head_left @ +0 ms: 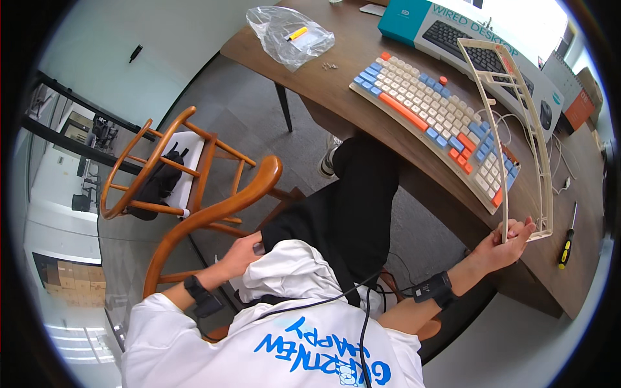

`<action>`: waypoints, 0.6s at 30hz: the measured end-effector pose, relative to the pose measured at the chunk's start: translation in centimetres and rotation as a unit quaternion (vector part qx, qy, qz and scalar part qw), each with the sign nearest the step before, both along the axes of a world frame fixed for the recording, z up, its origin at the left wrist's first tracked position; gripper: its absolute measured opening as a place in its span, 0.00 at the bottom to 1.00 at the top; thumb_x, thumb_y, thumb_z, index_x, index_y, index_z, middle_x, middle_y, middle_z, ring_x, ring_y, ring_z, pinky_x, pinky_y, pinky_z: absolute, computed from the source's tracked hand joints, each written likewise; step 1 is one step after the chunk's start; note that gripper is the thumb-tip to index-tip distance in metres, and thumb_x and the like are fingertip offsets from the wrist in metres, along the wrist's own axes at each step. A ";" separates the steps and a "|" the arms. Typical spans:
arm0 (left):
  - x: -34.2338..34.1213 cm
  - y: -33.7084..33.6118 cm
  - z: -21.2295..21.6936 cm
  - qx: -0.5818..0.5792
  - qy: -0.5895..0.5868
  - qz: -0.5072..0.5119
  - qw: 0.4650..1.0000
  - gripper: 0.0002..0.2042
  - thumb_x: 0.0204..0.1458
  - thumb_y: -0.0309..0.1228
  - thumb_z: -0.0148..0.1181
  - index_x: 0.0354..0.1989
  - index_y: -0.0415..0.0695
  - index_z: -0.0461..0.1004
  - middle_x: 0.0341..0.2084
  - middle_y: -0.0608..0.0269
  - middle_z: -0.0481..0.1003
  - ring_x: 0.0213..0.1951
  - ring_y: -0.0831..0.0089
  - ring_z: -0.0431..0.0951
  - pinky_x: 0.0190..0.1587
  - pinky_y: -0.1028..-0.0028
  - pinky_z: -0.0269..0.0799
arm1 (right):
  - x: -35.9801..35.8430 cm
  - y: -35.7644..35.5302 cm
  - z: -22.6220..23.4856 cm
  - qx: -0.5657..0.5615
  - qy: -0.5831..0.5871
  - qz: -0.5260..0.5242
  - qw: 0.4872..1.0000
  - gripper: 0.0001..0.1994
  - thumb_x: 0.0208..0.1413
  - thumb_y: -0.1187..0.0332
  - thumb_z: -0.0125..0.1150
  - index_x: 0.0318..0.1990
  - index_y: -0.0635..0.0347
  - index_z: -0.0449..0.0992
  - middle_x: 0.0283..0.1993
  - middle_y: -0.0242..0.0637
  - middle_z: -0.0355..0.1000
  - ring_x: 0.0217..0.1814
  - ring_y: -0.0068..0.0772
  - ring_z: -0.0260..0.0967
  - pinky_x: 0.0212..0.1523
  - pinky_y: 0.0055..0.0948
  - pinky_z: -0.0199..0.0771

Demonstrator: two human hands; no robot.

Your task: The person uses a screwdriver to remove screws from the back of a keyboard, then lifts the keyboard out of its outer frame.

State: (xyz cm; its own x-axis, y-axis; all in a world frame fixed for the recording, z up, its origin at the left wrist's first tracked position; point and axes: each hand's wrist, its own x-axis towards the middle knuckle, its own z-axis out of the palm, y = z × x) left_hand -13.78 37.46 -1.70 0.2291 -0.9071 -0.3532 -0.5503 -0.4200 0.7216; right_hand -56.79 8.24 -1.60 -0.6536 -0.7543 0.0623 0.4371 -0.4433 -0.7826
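My right hand is closed around the near end of a cream, rectangular plastic keyboard frame. The frame is held up on edge, above the right part of the keyboard. The keyboard lies on the desk with cream, blue and orange keycaps; a stretch of its right side shows through the frame's opening. My left hand is low by my thigh and the white shirt. Its fingers are mostly hidden, and a small grey patch shows beside them.
On the brown desk lie a clear plastic bag with a yellow stick, small metal bits, a loose orange keycap and a black-and-yellow screwdriver. A keyboard box stands behind. A wooden chair is at left.
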 end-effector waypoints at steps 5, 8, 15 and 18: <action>-3.2 -0.2 2.3 0.010 0.432 0.115 0.894 0.22 0.62 0.34 0.53 0.62 0.37 0.69 0.58 0.55 0.71 0.60 0.72 0.69 0.61 0.73 0.64 | 0.2 0.2 0.2 0.008 -0.015 0.003 1.000 0.28 0.68 0.55 0.54 0.60 0.75 0.62 0.20 0.23 0.50 0.17 0.14 0.43 0.16 0.20 0.36; -0.4 0.3 2.2 0.022 0.412 0.002 0.911 0.24 0.61 0.33 0.53 0.66 0.37 0.65 0.63 0.54 0.67 0.64 0.69 0.65 0.65 0.71 0.59 | 0.2 0.3 -0.1 0.010 -0.035 0.006 0.999 0.28 0.68 0.55 0.54 0.60 0.75 0.61 0.20 0.23 0.49 0.17 0.13 0.43 0.16 0.20 0.36; -0.4 -3.0 1.2 0.105 0.033 -0.310 0.944 0.24 0.61 0.35 0.56 0.65 0.41 0.66 0.67 0.48 0.61 0.67 0.55 0.63 0.68 0.64 0.58 | -0.1 0.3 -0.1 0.000 -0.040 0.015 0.999 0.27 0.67 0.56 0.55 0.60 0.74 0.61 0.19 0.23 0.50 0.17 0.13 0.43 0.17 0.20 0.36; -2.0 -5.0 1.0 -0.060 -0.010 -0.343 0.937 0.25 0.60 0.36 0.56 0.65 0.43 0.65 0.65 0.47 0.63 0.65 0.52 0.64 0.66 0.63 0.60 | 0.1 0.1 -0.1 0.000 -0.036 0.017 0.999 0.27 0.67 0.55 0.55 0.59 0.74 0.62 0.19 0.23 0.50 0.17 0.13 0.43 0.17 0.20 0.36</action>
State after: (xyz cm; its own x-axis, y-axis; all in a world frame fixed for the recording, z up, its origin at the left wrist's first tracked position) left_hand -15.81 32.51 -0.70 -0.4177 -0.8759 -0.2415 -0.6748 0.1211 0.7280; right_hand -56.67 8.37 -1.72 -0.6304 -0.7761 0.0159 0.5065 -0.4267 -0.7492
